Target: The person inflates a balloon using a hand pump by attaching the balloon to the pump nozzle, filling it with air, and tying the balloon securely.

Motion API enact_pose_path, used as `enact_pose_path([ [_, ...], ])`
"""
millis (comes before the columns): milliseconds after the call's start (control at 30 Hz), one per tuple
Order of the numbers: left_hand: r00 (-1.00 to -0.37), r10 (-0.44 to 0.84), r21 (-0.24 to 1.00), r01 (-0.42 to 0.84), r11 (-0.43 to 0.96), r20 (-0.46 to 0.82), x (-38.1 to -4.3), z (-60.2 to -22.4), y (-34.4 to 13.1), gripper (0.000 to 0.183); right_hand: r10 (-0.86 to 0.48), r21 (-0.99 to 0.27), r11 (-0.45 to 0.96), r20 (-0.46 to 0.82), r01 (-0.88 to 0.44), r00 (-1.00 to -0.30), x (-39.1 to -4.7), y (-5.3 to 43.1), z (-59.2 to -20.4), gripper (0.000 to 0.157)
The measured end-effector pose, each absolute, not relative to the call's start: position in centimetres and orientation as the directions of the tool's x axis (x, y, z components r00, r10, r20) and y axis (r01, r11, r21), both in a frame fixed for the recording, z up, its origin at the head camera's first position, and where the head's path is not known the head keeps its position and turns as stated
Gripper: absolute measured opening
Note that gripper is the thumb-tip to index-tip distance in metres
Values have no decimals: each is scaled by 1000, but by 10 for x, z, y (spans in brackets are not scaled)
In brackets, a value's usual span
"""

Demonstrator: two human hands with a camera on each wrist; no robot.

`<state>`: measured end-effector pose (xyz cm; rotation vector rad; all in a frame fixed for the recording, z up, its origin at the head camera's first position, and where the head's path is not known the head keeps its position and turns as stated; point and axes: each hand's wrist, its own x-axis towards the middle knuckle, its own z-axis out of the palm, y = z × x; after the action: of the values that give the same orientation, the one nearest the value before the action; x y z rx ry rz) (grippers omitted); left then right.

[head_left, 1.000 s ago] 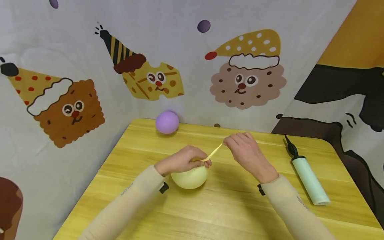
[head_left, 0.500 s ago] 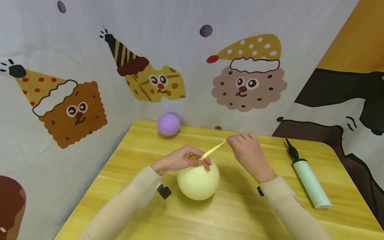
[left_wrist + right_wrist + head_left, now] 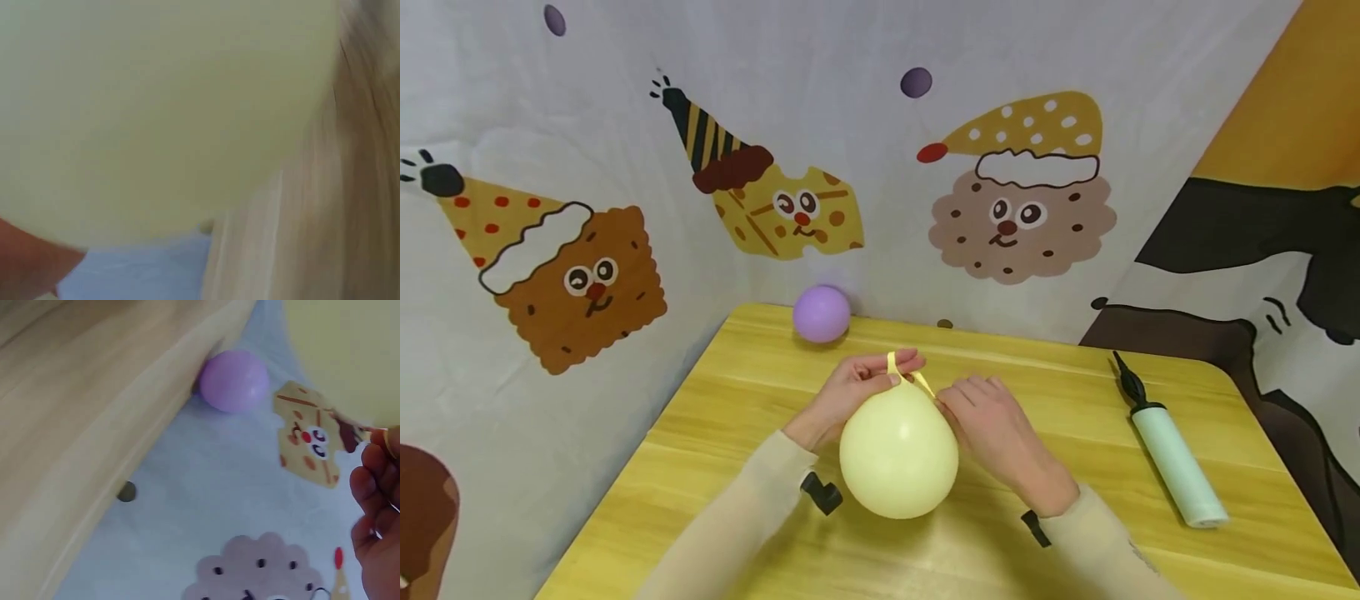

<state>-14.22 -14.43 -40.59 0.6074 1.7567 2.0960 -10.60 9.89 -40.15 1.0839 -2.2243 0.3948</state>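
An inflated pale yellow balloon (image 3: 898, 458) hangs neck-up between the two hands above the table. My left hand (image 3: 853, 387) pinches its neck, which is stretched in a loop over the extended fingers. At the right of the neck, my right hand (image 3: 996, 429) pinches the tail end with curled fingers. In the left wrist view the balloon (image 3: 156, 125) fills most of the picture and hides the fingers. The right wrist view shows the curled fingers of the right hand (image 3: 381, 500) just below the balloon (image 3: 350, 356).
A purple balloon (image 3: 822, 314) rests at the table's back edge, against the printed cloth backdrop (image 3: 880, 275). A mint-green balloon pump (image 3: 1176, 462) with a black nozzle lies on the right side of the wooden table (image 3: 737, 500).
My right hand has come down and left, bringing the stretched neck around the left fingers. The left hand has turned, and the yellow balloon has swung into fuller view.
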Motion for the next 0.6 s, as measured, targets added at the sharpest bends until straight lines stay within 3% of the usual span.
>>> enact_pose_path([
  [100, -850, 503, 986, 163, -29, 156, -142, -404, -141, 38, -636, 36, 601, 627, -798, -450, -100, 93, -398, 31],
  [200, -824, 487, 911, 393, 122, 290, -141, -399, -133, 35, -635, 21, 581, 637, -814, -436, -97, 85, -394, 41],
  [267, -771, 474, 775, 581, 248, 426, -139, -398, -126, 33, -608, -17, 574, 660, -818, -441, -95, 79, -393, 40],
  [333, -684, 466, 564, 728, 390, 561, -137, -400, -119, 31, -561, -67, 581, 689, -811, -459, -94, 75, -394, 33],
  [467, -504, 487, 172, 800, 575, 714, -132, -410, -109, 25, -444, -182, 624, 717, -760, -537, -91, 70, -395, 21],
  [600, -394, 516, -22, 779, 627, 761, -130, -420, -106, 11, -362, -278, 656, 700, -702, -616, -88, 69, -395, 23],
])
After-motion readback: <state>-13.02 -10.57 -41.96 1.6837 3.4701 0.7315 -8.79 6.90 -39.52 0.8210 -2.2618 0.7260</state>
